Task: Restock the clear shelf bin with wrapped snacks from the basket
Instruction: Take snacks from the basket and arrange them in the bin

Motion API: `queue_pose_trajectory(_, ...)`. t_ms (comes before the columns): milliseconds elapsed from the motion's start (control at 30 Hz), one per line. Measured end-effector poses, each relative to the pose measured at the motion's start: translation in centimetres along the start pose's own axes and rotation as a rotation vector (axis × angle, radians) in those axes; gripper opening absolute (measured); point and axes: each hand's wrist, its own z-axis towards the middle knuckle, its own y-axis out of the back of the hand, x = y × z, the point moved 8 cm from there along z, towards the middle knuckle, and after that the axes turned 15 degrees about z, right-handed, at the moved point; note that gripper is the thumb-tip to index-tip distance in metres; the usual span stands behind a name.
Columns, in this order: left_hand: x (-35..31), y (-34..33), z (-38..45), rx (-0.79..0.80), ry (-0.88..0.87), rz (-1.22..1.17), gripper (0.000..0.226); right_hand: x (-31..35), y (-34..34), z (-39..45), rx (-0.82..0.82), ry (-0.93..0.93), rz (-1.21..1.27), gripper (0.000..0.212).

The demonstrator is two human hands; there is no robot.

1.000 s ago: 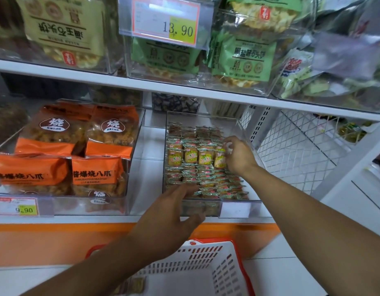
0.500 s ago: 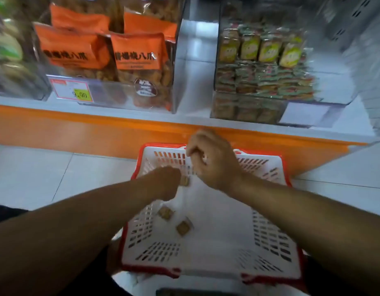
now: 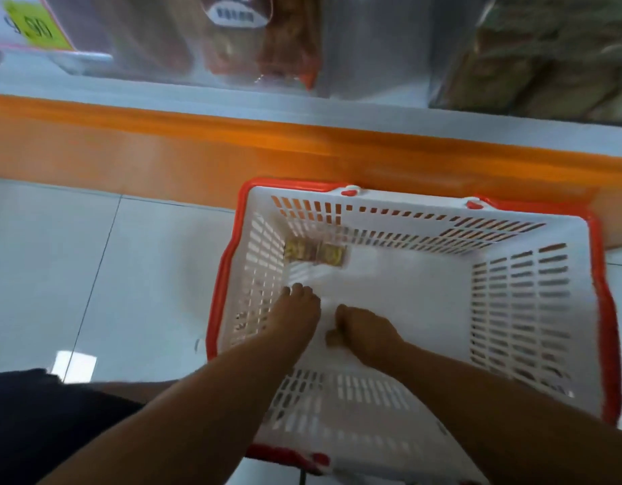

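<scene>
A yellow-green price tag [image 3: 34, 28] stood at the front of the clear bin at the upper left, and its digits read "9.90", seen tilted and blurred; a white oval label [image 3: 236, 15] on the bagged snack behind that bin's wall carried dark marks too smeared to read; the wrappers of the two snacks [image 3: 315, 253] in the basket showed yellow print that was illegible.

1. Basket [image 3: 519, 309]: white slotted plastic, red rim, upright on the floor against the orange shelf base.
2. Wrapped snacks [image 3: 315, 254]: two small yellow-labelled packets, side by side and touching, flat in the basket's far left corner.
3. Clear shelf bin [image 3: 533, 64]: blurred, on the shelf above.
</scene>
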Motion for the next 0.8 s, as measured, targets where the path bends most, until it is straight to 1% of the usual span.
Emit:
queue_pose_trajectory(100, 0.7, -0.5, 1.1, -0.001, 0.01, -0.024, 0.034, -1.2, 5.1, 1.7, -0.313, -0.167, 0.471, 0.026)
queue_pose_trajectory(133, 1.0, -0.5, 1.2, -0.01, 0.007, -0.034, 0.034, -1.3, 6.1, 2.4, -0.371, -0.212, 0.575, 0.028)
queue_pose_trajectory(200, 1.9, 0.3, 1.3, -0.074, 0.037, -0.04, 0.033, -1.0, 7.1, 4.2, -0.402, -0.267, 0.74, 0.031)
queue_pose_trajectory(267, 3.5, 2.2, 1.2, -0.194, 0.145, -0.061, 0.035, -0.4, 7.4, 5.5, -0.431, -0.302, 0.851, 0.041)
queue_pose_trajectory(300, 4.3, 3.0, 1.3, -0.246, 0.197, -0.092, 0.044, -0.2, 7.5, 5.9, -0.451, -0.323, 0.887, 0.047)
queue_pose_trajectory(367, 5.5, 4.1, 2.2, -0.278, 0.23, -0.143, 0.062, -0.3, 7.1, 6.7, -0.48, -0.368, 0.964, 0.05)
queue_pose_trajectory(400, 5.9, 4.5, 2.8, -0.278, 0.23, -0.147, 0.063, -0.3, 6.8, 6.9, -0.482, -0.388, 0.99, 0.047)
queue_pose_trajectory(433, 6.3, 4.7, 3.3, -0.27, 0.231, -0.157, 0.059, -0.4, 6.7, 7.1, -0.483, -0.408, 0.998, 0.041)
queue_pose_trajectory(533, 6.9, 4.4, 4.5, -0.217, 0.23, -0.246, 0.05, -0.4, 6.8, 7.7, -0.473, -0.411, 0.955, 0.026)
queue_pose_trajectory(667, 6.9, 4.4, 5.3, -0.236, 0.21, -0.256, 0.057, -0.5, 6.7, 7.9, -0.455, -0.406, 1.082, 0.011)
queue_pose_trajectory(700, 6.9, 4.3, 5.5, -0.229, 0.212, -0.269, 0.059, -0.5, 6.8, 7.9, -0.447, -0.396, 1.058, 0.013)
queue_pose_trajectory(767, 6.6, 3.6, 6.0, -0.191, 0.212, -0.293, 0.061, -0.1, 6.8, 7.5, -0.42, -0.349, 0.929, 0.029)
queue_pose_trajectory(800, 6.5, 3.2, 6.2, -0.169, 0.211, -0.312, 0.061, -0.1, 6.8, 7.3, -0.417, -0.321, 0.903, 0.036)
